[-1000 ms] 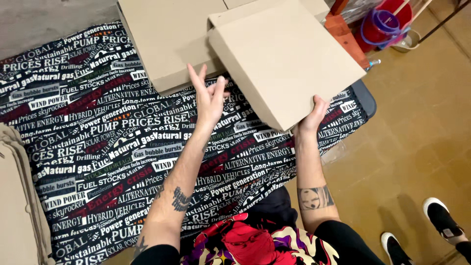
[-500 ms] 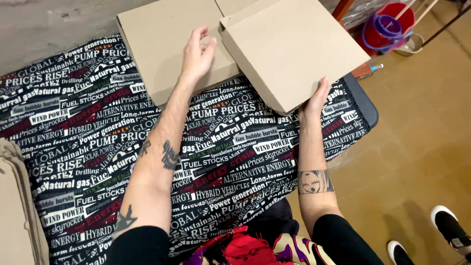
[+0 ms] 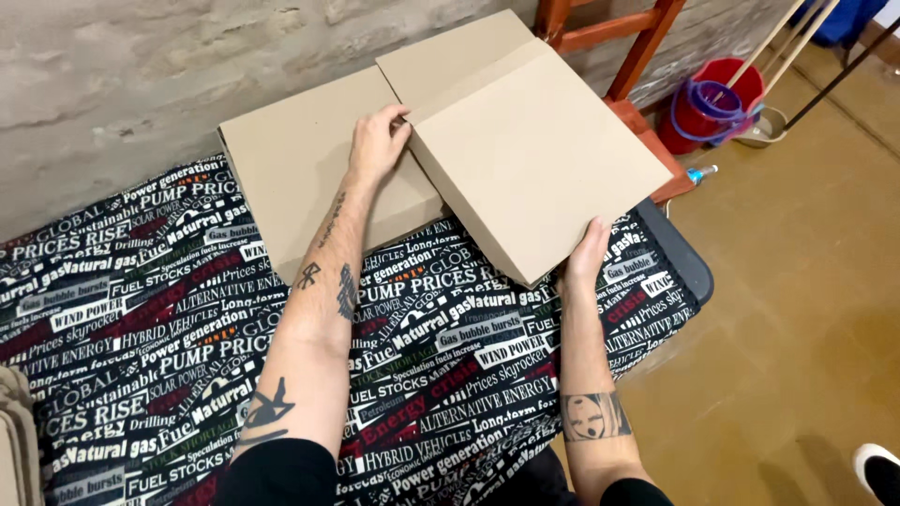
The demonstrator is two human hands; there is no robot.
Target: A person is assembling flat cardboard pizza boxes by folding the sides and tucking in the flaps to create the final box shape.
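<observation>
A flat tan cardboard box (image 3: 539,164) is tilted up over a surface covered in a black cloth (image 3: 169,319) printed with words. My left hand (image 3: 375,142) grips the box's far-left corner, fingers curled on its edge. At the near-right edge my right hand (image 3: 589,253) holds the box from below. Under and left of it lies a second tan cardboard piece (image 3: 300,169), flat against the wall.
A rough stone wall (image 3: 141,75) runs along the back. A red wooden chair frame (image 3: 628,56) stands behind the box. A red bucket with a blue wringer (image 3: 717,103) and mop handles sit on the tan floor at right. Stacked cardboard (image 3: 14,440) shows at the far left.
My left hand has reached forward from open above the cloth to the box's far-left corner and closed on it. The view has shifted, showing more wall. My right hand stays on the near edge.
</observation>
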